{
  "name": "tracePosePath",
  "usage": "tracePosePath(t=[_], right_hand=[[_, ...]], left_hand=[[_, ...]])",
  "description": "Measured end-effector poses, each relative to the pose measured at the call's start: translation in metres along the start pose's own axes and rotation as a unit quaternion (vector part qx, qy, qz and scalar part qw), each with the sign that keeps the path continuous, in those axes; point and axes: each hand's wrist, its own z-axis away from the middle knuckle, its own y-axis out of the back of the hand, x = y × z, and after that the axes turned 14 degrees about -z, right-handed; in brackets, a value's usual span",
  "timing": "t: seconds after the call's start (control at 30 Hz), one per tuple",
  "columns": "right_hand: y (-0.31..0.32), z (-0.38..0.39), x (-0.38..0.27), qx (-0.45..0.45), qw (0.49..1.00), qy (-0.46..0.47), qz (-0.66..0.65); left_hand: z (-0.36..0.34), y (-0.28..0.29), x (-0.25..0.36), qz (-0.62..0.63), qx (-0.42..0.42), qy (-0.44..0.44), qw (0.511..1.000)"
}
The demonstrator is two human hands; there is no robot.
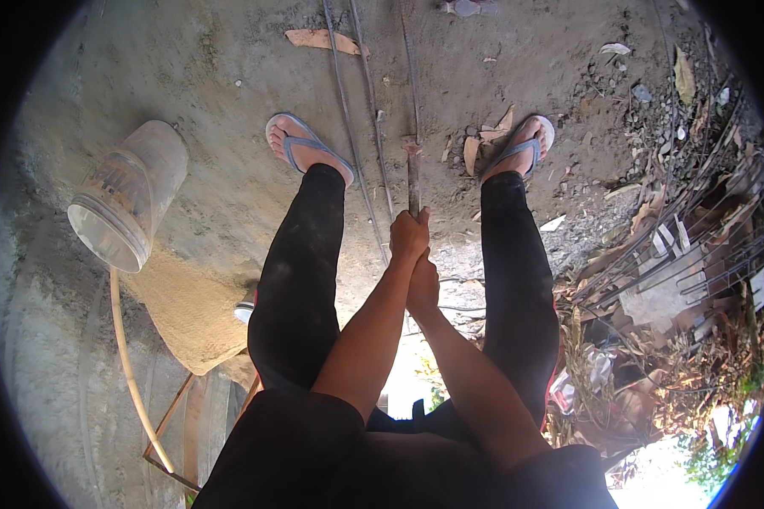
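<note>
Both my hands are closed, one behind the other, around a metal bar [413, 180] between my legs. My left hand [409, 235] grips it farther forward. Just behind and touching it, my right hand [423, 284] wraps the same bar. The bar's wider, rusty far end meets a thin steel rod [412, 81] that runs on ahead along the ground. Whether the two are joined or only touching, I cannot tell. To the left of the bar, two more long rods [369, 93] lie side by side. My palms hide the grip.
My sandalled feet stand apart on the dirt. A dusty white bucket [157, 161] lies tipped at the left, near a tan sack [191, 310] and a curved pole [127, 365]. Bent wires [696, 246], gravel and scraps pile up at the right. Cardboard scraps [323, 41] lie ahead.
</note>
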Motion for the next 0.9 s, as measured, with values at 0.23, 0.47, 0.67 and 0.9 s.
tracePosePath(t=[0.23,0.47,0.67,0.9], right_hand=[[-0.043,-0.012,0.003,-0.014,0.996,-0.064,-0.058],[-0.046,-0.012,0.021,0.003,0.999,-0.040,-0.031],[-0.044,-0.042,0.075,-0.031,0.999,-0.035,0.008],[-0.011,-0.032,0.055,0.022,0.998,0.039,0.047]], left_hand=[[-0.041,-0.010,-0.035,-0.060,0.018,-0.032,0.998],[-0.035,-0.012,-0.029,-0.061,0.044,-0.042,0.996],[-0.045,-0.060,-0.039,-0.012,0.096,-0.016,0.995],[-0.028,-0.038,-0.011,-0.040,0.056,-0.029,0.997]])
